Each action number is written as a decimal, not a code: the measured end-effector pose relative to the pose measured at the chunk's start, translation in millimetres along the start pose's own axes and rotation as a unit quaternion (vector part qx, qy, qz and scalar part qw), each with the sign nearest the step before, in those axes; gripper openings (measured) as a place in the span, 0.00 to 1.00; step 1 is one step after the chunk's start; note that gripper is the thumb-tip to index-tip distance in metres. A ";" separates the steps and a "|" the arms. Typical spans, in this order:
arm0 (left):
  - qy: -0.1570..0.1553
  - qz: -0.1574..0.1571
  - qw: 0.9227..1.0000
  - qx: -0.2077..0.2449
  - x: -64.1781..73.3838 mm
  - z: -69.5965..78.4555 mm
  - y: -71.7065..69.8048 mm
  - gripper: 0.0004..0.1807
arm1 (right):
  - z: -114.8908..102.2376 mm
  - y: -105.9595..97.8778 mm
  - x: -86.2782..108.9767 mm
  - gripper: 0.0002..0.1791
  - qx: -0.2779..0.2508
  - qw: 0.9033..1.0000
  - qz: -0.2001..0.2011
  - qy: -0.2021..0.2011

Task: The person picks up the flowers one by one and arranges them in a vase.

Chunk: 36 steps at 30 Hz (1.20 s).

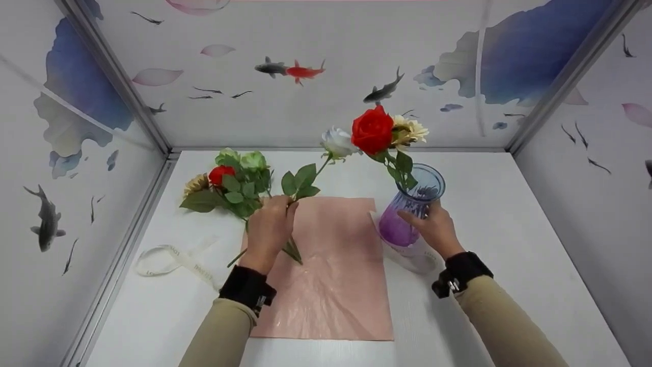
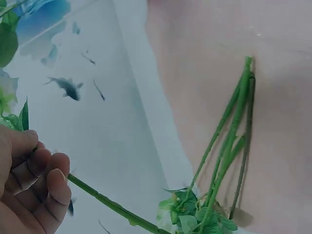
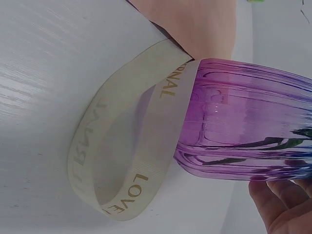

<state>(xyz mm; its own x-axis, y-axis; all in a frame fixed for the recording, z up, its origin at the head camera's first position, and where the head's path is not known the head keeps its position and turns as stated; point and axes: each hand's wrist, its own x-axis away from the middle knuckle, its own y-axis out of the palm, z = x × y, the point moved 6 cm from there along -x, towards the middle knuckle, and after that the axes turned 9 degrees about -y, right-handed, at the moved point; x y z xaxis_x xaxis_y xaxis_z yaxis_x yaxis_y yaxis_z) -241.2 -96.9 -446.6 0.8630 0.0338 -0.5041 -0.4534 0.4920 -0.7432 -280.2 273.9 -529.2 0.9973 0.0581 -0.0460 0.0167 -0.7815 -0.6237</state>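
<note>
My left hand [image 1: 270, 229] pinches the green stem [image 2: 112, 204] of a white rose [image 1: 338, 144], whose bloom points up and to the right. My right hand [image 1: 438, 229] grips the side of a glass vase [image 1: 400, 224], purple below and blue at the rim. The vase tilts slightly. In it stand a red rose [image 1: 373, 130] and a cream, many-petalled flower [image 1: 409, 132], leaning over the rim. Below and left of my left hand lies a bunch of artificial flowers [image 1: 239, 186], with a smaller red rose [image 1: 221, 176]; its stems [image 2: 234, 126] rest over pink paper.
Pink wrapping paper [image 1: 336, 306] lies flat mid-table. One white lettered ribbon [image 1: 173, 257] curls at the left; another ribbon [image 3: 158, 122] loops beside the vase base. Printed walls with fish enclose the white table [image 1: 509, 306] at the back and both sides.
</note>
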 end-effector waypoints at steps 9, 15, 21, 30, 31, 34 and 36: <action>-0.023 0.053 0.994 0.092 -14.9 7.0 -25.6 0.08 | -1.5 -0.4 2.2 0.62 0.004 1.000 0.001 -0.008; -0.077 0.068 0.977 0.188 -20.6 4.8 -35.0 0.08 | -1.0 -1.3 1.7 0.61 -0.001 1.000 0.006 -0.004; -0.166 0.027 0.930 0.328 -21.1 -1.3 -36.0 0.09 | -0.6 -1.7 1.4 0.60 0.002 1.000 0.006 -0.003; -0.253 -0.020 0.830 0.497 -15.5 -6.1 -33.1 0.09 | -1.4 -1.5 1.5 0.59 0.002 1.000 0.007 -0.007; -0.256 -0.020 0.823 0.507 -15.2 -6.3 -32.9 0.10 | -1.4 -1.2 1.6 0.59 0.002 1.000 0.006 -0.006; -0.257 -0.016 0.808 0.530 -14.6 -5.2 -34.3 0.10 | -0.5 -0.9 1.6 0.61 0.003 1.000 0.002 -0.002; -0.255 -0.012 0.800 0.543 -14.6 -4.0 -35.2 0.10 | -0.4 -0.9 1.4 0.62 0.003 1.000 0.003 0.001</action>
<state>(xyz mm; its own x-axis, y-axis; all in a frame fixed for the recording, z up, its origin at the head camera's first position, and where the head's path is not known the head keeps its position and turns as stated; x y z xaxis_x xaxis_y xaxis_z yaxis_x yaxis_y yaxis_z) -238.7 -118.2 -414.9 0.9728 0.2270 -0.0455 -0.2128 0.9542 0.2103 -278.9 274.4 -528.3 0.9975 0.0523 -0.0475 0.0108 -0.7780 -0.6282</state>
